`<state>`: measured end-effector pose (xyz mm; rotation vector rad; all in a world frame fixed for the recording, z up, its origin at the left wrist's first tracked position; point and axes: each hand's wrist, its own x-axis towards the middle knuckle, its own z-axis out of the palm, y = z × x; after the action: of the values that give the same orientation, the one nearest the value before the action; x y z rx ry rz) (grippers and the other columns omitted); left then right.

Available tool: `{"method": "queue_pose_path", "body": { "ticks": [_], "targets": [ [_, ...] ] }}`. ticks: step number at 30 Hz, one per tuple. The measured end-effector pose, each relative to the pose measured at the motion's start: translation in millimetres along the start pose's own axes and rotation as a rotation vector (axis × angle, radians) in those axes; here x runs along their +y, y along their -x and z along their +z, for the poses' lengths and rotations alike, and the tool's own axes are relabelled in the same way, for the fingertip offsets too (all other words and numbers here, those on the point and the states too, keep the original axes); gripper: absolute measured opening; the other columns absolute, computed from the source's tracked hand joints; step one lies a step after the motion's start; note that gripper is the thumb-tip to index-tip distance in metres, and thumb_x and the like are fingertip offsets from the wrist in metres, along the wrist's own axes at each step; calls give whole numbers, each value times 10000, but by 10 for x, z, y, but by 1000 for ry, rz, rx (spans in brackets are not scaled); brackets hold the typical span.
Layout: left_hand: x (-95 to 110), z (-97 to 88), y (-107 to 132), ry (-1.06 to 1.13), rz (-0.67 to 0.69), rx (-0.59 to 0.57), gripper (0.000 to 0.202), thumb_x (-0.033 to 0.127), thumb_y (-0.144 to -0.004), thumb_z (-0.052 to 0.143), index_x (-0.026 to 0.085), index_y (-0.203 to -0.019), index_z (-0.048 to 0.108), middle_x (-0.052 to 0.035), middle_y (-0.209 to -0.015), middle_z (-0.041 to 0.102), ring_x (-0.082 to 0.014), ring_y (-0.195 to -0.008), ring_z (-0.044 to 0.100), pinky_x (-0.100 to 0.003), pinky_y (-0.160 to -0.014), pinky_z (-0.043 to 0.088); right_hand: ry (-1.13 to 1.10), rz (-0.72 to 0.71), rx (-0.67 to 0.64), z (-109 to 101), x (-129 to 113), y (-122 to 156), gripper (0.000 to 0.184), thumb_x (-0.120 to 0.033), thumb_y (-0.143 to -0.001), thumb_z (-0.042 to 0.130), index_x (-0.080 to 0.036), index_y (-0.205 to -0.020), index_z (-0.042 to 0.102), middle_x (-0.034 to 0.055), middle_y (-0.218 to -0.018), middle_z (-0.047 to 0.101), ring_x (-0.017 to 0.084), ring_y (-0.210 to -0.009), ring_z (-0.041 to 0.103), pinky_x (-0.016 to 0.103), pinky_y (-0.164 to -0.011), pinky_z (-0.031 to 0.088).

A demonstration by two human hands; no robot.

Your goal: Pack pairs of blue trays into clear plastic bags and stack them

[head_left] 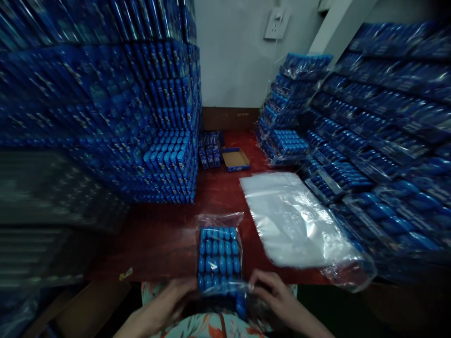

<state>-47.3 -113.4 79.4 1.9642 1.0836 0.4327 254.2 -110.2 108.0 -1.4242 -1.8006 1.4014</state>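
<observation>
The right hand [269, 287] pinches the near end of a clear bag [220, 219]; the left hand's [174, 298] grip is too blurred to tell. Bagged blue pieces [218, 256] lie between and beyond them, mostly on the table [169, 244].

Glossy plastic bag [220, 218], smooth shiny pieces [221, 264].

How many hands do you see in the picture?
2. The left hand is by the near left corner of the filled bag; the right hand is by its near right corner. No others show.
</observation>
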Motion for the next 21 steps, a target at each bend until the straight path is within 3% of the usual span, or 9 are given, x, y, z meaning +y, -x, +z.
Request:
{"method": "queue_pose_path", "body": {
  "ticks": [4,8,11,13,17,18,21],
  "targets": [
    [420,-626,-211,-120,99,26,281,215,-895,325,200,-743,561,-27,-699,589,-128,-621,511,-208,-606,391,-93,-174,115,-267,-386,-266,252,-391,-850,507,-192,-710,576,-5,-660,565,133,-626,526,224,-580,420],
    [739,-1056,-490,-322,208,307,255,189,-885,344,213,-776,574,-24,-718,576,-148,-678,528,-241,-644,397,-33,-394,350,-559,-786,-506,209,-349,-857,515,-204,-716,568,0,-697,567,137,-672,536,238,-634,434],
    [827,-1255,-779,-368,253,484,211,221,-883,401,216,-794,592,-18,-745,588,-156,-737,548,-254,-701,412,-63,-510,559,-704,-962,-787,192,-342,-817,576,-203,-689,545,23,-830,614,160,-804,579,282,-757,458],
    [812,-1319,-1010,-284,292,603,186,266,-876,454,204,-757,583,-7,-731,588,-143,-726,551,-242,-712,422,-218,-532,596,-745,-1001,-1024,204,-366,-800,593,-204,-710,508,22,-851,643,168,-818,613,317,-786,475],
    [685,-1245,-1436,155,265,919,136,308,-803,582,176,-774,568,-1,-756,604,-121,-739,564,-220,-732,446,-564,-487,516,-740,-1015,-1447,283,-427,-771,607,-222,-758,412,-41,-610,622,152,-566,629,311,-624,519],
    [650,-1194,-1512,303,246,947,145,303,-778,610,170,-825,575,-8,-802,625,-124,-778,581,-224,-756,452,-602,-480,525,-729,-1025,-1518,300,-429,-754,622,-224,-760,403,-56,-570,602,147,-518,616,299,-585,516],
    [580,-1030,-1646,668,196,887,250,302,-733,654,148,-926,615,-48,-932,681,-152,-893,618,-262,-835,461,-649,-473,608,-696,-1059,-1647,320,-419,-719,652,-229,-763,399,-73,-541,572,135,-462,593,274,-528,509]
  ]
}}
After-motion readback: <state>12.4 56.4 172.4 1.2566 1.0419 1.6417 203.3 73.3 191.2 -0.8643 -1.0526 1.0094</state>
